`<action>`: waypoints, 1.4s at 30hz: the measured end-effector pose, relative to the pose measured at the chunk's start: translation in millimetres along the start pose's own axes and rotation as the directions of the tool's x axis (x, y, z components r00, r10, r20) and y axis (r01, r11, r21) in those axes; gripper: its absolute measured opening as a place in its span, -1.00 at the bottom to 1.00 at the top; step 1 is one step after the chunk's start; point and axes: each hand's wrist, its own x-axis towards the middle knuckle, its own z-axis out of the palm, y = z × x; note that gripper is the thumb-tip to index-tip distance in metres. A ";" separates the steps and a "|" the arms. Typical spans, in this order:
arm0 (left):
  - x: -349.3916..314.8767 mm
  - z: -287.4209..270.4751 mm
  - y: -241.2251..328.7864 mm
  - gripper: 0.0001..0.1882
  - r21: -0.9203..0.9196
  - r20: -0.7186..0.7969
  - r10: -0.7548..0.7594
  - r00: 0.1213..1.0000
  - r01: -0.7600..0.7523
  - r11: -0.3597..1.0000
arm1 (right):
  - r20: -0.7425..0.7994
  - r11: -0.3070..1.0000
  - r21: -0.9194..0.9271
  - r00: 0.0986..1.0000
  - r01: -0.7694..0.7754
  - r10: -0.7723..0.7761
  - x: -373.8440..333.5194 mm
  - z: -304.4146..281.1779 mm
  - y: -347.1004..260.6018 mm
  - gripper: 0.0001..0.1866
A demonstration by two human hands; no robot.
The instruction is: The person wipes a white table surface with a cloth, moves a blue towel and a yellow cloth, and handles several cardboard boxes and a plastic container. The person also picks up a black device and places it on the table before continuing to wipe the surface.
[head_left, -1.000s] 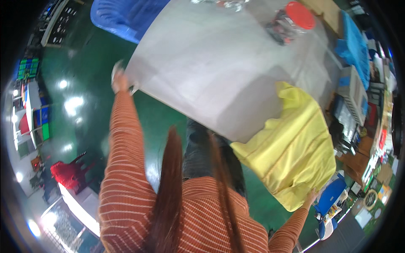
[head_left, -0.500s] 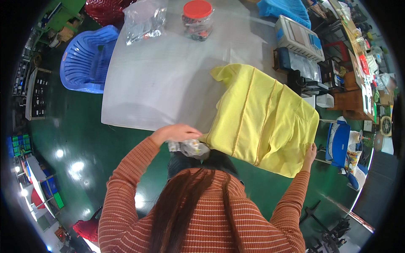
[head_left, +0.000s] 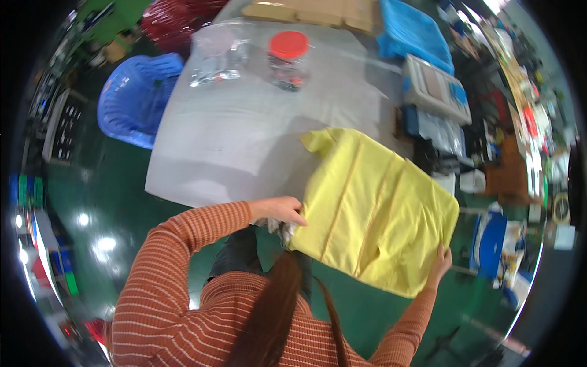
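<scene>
A yellow cloth piece [head_left: 379,214] with several stitched seams lies spread at the near right of the table, its near part hanging past the edge. My left hand [head_left: 282,211] is closed at its left edge, fingertips on the yellow fabric. Below that hand hangs a crumpled whitish patterned cloth [head_left: 282,229]; whether the hand also grips it is hidden. My right hand [head_left: 441,266] grips the near right edge, with the thumb side showing and the other fingers partly under the fabric. The far left corner of the yellow piece sticks up in a fold.
On the pale table [head_left: 208,165] stand a red-lidded clear jar [head_left: 288,61] and a clear plastic bag [head_left: 220,52]. Cardboard [head_left: 318,11] lies at the back. A blue plastic chair [head_left: 137,101] is at the left. Grey cases [head_left: 434,88] and a blue chair [head_left: 489,244] are at the right.
My left hand has moved right onto the yellow cloth's left edge. The cloth is pulled smoother, with fewer wrinkles near the right hand. The view has shifted, showing more of the table's far end.
</scene>
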 end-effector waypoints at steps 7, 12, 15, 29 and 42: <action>-40.2 -10.5 -14.2 -0.57 -0.161 -0.093 0.078 0.993 -0.092 0.983 | 0.026 0.993 0.079 0.996 -0.092 0.090 -18.4 -1.3 -43.2 -0.73; -119.5 -35.5 -57.8 -0.58 -0.250 -0.172 0.126 0.977 -0.167 0.954 | 0.121 0.995 0.093 0.992 -0.032 0.020 -39.1 30.5 -96.0 -0.74; -201.4 -80.8 -97.6 -0.58 -0.114 -0.237 0.083 0.968 -0.113 0.987 | 0.166 0.986 0.166 0.986 -0.028 0.000 -96.8 86.0 -174.4 -0.76; -385.8 -229.4 -260.9 -0.62 -0.016 -0.440 -0.011 0.898 0.005 1.000 | 0.387 0.910 0.406 0.918 -0.087 -0.084 -212.9 334.7 -344.8 -0.77; -373.1 -250.0 -316.8 -0.59 0.061 -0.538 -0.056 0.841 0.105 0.993 | 0.318 0.887 0.443 0.948 -0.127 -0.023 -223.9 393.7 -355.5 -0.82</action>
